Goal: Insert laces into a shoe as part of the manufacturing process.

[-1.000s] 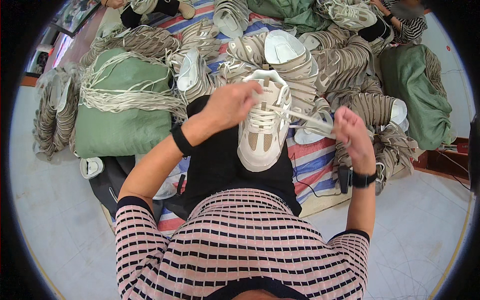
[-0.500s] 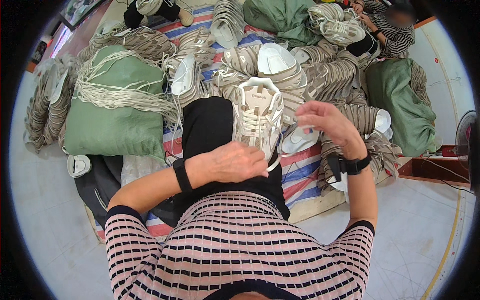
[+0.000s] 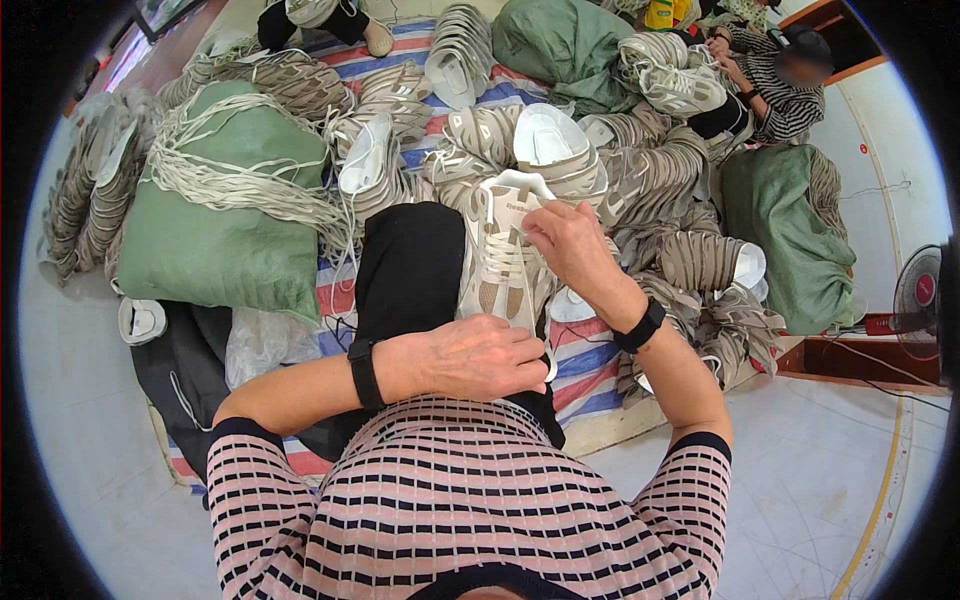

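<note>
A beige and white sneaker upper (image 3: pixel 500 245) rests at my black-clad leg (image 3: pixel 405 260), its tongue away from me and white lace crossing its front. My left hand (image 3: pixel 490 357) is closed at its near end, with a loop of white shoelace (image 3: pixel 551 367) coming out beside the fingers. My right hand (image 3: pixel 577 245) reaches over the upper's right side, thumb and fingers pinched together at the top eyelets beside the tongue. What lies between those fingertips is hidden.
Stacks of similar shoe uppers (image 3: pixel 650 175) cover the striped sheet (image 3: pixel 585 375) ahead. A green sack (image 3: pixel 225 240) draped with loose laces (image 3: pixel 235 180) stands left, another green sack (image 3: pixel 790 240) right. A fan (image 3: pixel 920 295) is at far right. A co-worker (image 3: pixel 775 85) handles uppers at back right.
My right hand has moved left and down from the air beside the upper onto its top eyelets, its fingers closing. My left hand stays closed near the upper's near end. The view has shifted slightly.
</note>
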Motion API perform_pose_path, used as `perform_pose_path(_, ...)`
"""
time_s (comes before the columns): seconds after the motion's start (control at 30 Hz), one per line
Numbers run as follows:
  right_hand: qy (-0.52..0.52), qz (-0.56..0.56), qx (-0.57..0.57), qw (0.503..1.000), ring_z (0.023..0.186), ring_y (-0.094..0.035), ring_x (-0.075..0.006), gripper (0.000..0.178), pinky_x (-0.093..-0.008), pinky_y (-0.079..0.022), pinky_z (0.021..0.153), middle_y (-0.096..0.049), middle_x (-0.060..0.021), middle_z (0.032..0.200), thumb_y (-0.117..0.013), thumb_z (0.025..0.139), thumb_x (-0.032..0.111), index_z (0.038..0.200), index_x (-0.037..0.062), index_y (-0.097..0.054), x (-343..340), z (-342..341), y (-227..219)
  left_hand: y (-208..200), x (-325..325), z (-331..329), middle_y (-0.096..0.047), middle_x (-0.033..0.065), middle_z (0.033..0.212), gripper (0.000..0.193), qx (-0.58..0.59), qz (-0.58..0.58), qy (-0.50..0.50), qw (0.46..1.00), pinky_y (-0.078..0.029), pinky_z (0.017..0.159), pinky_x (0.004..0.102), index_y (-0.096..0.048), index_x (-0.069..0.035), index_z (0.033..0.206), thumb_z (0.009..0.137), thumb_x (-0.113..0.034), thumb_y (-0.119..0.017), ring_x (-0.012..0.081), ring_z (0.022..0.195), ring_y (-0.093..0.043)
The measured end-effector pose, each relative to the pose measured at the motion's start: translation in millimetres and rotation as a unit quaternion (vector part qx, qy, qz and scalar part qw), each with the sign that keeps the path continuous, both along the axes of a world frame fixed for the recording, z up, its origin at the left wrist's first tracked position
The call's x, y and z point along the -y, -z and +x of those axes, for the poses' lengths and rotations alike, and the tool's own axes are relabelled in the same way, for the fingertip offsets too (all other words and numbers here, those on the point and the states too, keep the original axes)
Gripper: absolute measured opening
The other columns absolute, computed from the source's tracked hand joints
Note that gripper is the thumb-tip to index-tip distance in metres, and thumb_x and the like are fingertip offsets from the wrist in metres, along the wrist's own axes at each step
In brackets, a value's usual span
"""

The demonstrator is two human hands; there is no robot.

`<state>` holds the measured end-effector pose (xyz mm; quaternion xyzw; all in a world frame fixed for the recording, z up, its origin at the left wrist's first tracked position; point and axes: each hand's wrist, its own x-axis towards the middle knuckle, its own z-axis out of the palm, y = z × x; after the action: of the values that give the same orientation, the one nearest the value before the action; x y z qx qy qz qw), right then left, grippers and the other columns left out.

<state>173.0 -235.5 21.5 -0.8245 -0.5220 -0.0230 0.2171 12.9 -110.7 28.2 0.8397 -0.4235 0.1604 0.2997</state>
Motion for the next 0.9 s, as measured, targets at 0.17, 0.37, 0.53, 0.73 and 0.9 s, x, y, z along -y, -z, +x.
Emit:
perform_pose_path(0.17, -0.002, -0.018, 0.050, 0.999, 0.073, -0.054, -0.0245, 0.005, -0.0375, -0.035, 0.071, -0.053, -0.0065, 0.074, -0.063, 0.078, 0.012, 0.076, 0.0072, -0.061, 5.7, 2.4, -3.5, -1.1, 1.8, -0.4, -0.044, 0.0042, 0.067, 0.027, 0.001, 0.002, 0.005, 1.000, -0.047, 0.051, 0.0297, -0.046, -0.006, 0.071, 0.085, -0.025, -0.058, 0.0182, 0.061, -0.053)
perform_pose_path(0.37, -0.051, -0.030, 0.106, 0.993, 0.073, -0.054, -0.0216, 0.007, -0.0370, -0.032, 0.067, -0.051, -0.0059, 0.074, -0.060, 0.078, 0.010, 0.071, 0.0080, -0.059, 2.4, 6.7, -6.0, 2.5, 5.3, 1.3, -0.045, 0.0047, 0.068, 0.026, -0.011, 0.002, 0.016, 1.000, -0.047, 0.052, 0.0299, -0.046, -0.005, 0.072, 0.086, -0.025, -0.057, 0.0183, 0.063, -0.054)
perform_pose_path(0.53, -0.050, -0.077, 0.109, 0.990, 0.076, -0.052, -0.0219, 0.002, -0.0356, -0.030, 0.068, -0.050, -0.0047, 0.076, -0.060, 0.078, 0.009, 0.077, 0.0072, -0.060, -3.4, 7.5, -4.3, 1.9, 9.8, 4.3, -0.046, 0.0053, 0.070, 0.024, -0.023, 0.011, 0.024, 0.999, -0.048, 0.056, 0.0303, -0.048, -0.005, 0.075, 0.086, -0.025, -0.056, 0.0189, 0.066, -0.055)
perform_pose_path(0.73, -0.006, -0.011, 0.039, 0.999, 0.078, -0.052, -0.0247, 0.004, -0.0362, -0.031, 0.068, -0.049, -0.0067, 0.075, -0.059, 0.078, 0.009, 0.075, 0.0059, -0.058, -2.5, 2.5, 13.6, 7.7, 18.4, 10.4, -0.048, 0.0054, 0.072, 0.023, -0.033, 0.030, 0.037, 0.998, -0.048, 0.058, 0.0305, -0.048, -0.005, 0.076, 0.086, -0.024, -0.055, 0.0191, 0.068, -0.055)
perform_pose_path(0.9, -0.035, -0.097, 0.069, 0.992, 0.075, -0.052, -0.0267, 0.006, -0.0378, -0.031, 0.067, -0.049, -0.0082, 0.074, -0.056, 0.077, 0.005, 0.071, 0.0050, -0.056, -6.6, 7.7, 1.0, 8.3, 17.4, 7.5, -0.047, 0.0054, 0.071, 0.023, -0.033, 0.018, 0.045, 0.998, -0.048, 0.057, 0.0311, -0.048, -0.005, 0.075, 0.086, -0.024, -0.055, 0.0192, 0.067, -0.055)
